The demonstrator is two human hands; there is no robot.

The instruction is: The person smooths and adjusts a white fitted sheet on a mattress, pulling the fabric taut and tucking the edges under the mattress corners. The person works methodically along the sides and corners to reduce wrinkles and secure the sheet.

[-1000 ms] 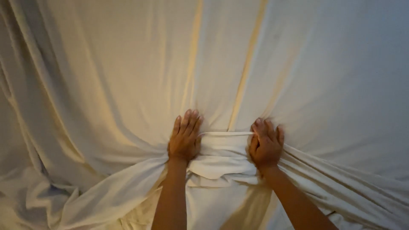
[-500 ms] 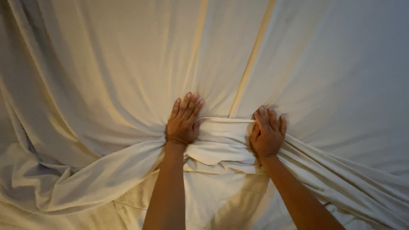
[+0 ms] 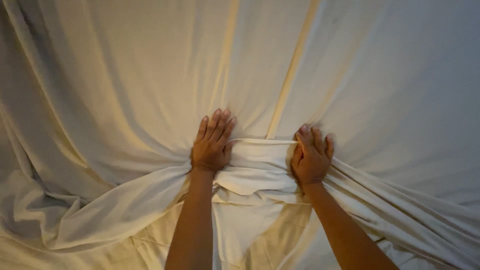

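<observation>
A large cream bed sheet (image 3: 125,85) fills the whole view, with a paler seam stripe running up from its middle. My left hand (image 3: 212,142) lies palm down on it, fingers spread and pointing away from me. My right hand (image 3: 312,155) rests palm down a little to the right, fingers slightly curled into the cloth. Between the two hands the sheet is bunched into a thick folded band (image 3: 260,160) with a straight edge on top. Folds fan out from both hands toward the lower left and lower right.
Below my wrists a flatter, lighter layer of cloth (image 3: 240,235) shows under the gathered sheet. Deep creases run down the left side (image 3: 45,200). Nothing but fabric is in view.
Both hands have slid away from me along the sheet, pushing the bunched band further up. The gathered folds between them have grown tighter.
</observation>
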